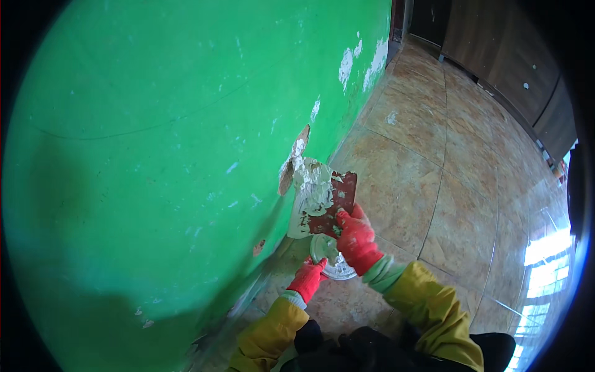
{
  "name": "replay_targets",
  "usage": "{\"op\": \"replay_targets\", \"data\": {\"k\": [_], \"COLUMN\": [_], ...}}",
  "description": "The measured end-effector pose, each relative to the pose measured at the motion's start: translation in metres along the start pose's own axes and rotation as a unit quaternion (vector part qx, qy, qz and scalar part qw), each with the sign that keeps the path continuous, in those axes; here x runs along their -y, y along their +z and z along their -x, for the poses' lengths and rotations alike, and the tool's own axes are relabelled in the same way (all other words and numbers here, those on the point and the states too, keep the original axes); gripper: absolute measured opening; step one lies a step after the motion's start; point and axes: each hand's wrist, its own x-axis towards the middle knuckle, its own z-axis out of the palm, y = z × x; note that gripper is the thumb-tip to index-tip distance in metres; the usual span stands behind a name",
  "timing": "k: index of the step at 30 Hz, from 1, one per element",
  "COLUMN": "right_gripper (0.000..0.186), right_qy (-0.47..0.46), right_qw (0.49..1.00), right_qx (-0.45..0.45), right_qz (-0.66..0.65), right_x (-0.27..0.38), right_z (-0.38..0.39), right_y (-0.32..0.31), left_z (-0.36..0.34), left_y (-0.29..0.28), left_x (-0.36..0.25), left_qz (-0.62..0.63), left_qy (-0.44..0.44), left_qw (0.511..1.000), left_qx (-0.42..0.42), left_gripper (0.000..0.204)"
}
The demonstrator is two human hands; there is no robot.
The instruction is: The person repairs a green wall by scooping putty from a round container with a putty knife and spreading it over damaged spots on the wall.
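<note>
My right hand (356,239), in a red glove, grips a wide putty knife (330,206) with a dark red body and white compound over its blade. The blade is at a chipped, partly whitened patch (296,155) on the green wall (155,167); whether it touches cannot be told. Just below, my left hand (307,279), also red-gloved, is closed on a round light container (338,271) with white compound in it, partly hidden behind the knife and my right hand.
The tiled floor (421,211) runs along the wall. Dark wooden cabinets (496,49) stand along the far right, with a dark doorway (424,18) at the back. More pale chipped spots (345,67) mark the wall farther along. My dark-clothed legs show at the lower edge.
</note>
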Motion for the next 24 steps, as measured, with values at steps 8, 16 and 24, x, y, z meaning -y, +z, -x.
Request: {"op": "replay_targets", "data": {"k": [8,16,24], "right_gripper": [0.043,0.076,0.074], "right_qy": [-0.160,-0.074,-0.240], "right_qw": [0.982,0.944,0.887], "right_qx": [-0.087,-0.010,0.024], "right_qz": [-0.041,0.322,0.394], "right_x": [-0.033,0.004,-0.033], "right_z": [0.033,0.052,0.034], "right_y": [0.107,0.164,0.140], "left_z": [0.004,0.023,0.030], "left_y": [-0.007,-0.029,-0.028], "left_x": [0.001,0.001,0.000], "left_qz": [-0.091,-0.120,-0.160], "left_qy": [0.127,0.161,0.176], "left_qw": [0.988,0.979,0.971], "left_qx": [-0.013,-0.034,-0.028], "left_gripper": [0.032,0.032,0.032]}}
